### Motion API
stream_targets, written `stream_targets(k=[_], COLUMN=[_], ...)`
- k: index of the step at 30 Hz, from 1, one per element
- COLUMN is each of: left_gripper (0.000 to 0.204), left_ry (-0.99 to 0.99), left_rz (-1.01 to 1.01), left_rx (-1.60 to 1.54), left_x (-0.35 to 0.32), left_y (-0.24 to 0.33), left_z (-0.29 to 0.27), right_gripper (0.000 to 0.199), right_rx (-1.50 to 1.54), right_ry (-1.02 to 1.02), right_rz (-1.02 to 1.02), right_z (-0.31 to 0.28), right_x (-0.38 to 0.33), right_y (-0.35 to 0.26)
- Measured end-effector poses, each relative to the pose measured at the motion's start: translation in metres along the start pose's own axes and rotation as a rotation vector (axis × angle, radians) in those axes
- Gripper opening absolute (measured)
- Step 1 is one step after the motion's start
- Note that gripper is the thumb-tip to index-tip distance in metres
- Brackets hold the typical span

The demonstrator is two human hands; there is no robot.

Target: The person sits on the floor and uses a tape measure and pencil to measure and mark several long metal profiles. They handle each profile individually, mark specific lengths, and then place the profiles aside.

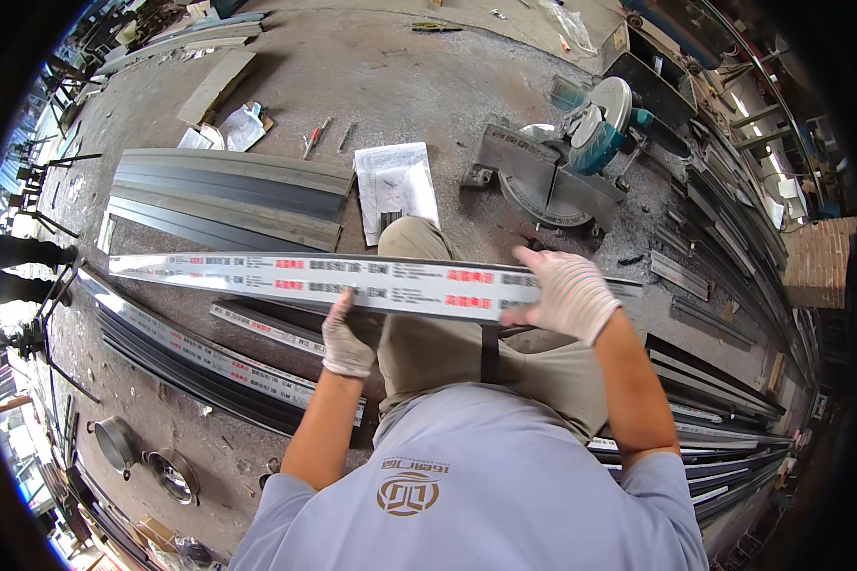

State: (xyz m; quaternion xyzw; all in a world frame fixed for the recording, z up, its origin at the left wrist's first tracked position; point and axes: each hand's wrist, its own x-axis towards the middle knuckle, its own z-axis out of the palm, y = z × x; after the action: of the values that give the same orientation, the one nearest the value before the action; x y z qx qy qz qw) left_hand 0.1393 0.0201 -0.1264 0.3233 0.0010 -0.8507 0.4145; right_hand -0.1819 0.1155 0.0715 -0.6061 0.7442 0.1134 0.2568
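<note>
A long metal profile [371, 283], faced with white printed protective film, lies crosswise in front of me above my thighs. My left hand [347, 341], in a pale knit glove, grips its near edge around the middle, thumb up on the film. Toward the profile's right end, my gloved right hand [571, 297] is wrapped over it, thumb and fingers on opposite edges. Beyond the profile, a printed paper sheet [395, 186] is spread on the floor, partly hidden by my knee. More grey profiles [224, 195] lie side by side to its left.
A mitre saw [581, 157] stands at the far right. Bundles of dark profiles [209, 362] lie near left, and more strips [714, 419] at right. Two round metal rings [171, 476] sit at lower left. A red-handled tool [316, 138] lies beyond the paper.
</note>
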Motion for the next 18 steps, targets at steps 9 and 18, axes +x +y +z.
stream_targets(k=[9,18], left_gripper=[0.057,0.112], left_ry=[-0.071,0.581], left_rz=[-0.119,0.358], left_rx=[-0.074,0.115], left_x=[-0.039,0.005], left_y=[-0.034,0.107], left_z=[0.025,-0.016], right_gripper=[0.118,0.099], right_rx=[0.024,0.064], right_ry=[-0.279,0.178], right_rz=[0.104,-0.038], right_z=[-0.007,0.024], right_x=[-0.032,-0.069], right_y=[0.046,0.041])
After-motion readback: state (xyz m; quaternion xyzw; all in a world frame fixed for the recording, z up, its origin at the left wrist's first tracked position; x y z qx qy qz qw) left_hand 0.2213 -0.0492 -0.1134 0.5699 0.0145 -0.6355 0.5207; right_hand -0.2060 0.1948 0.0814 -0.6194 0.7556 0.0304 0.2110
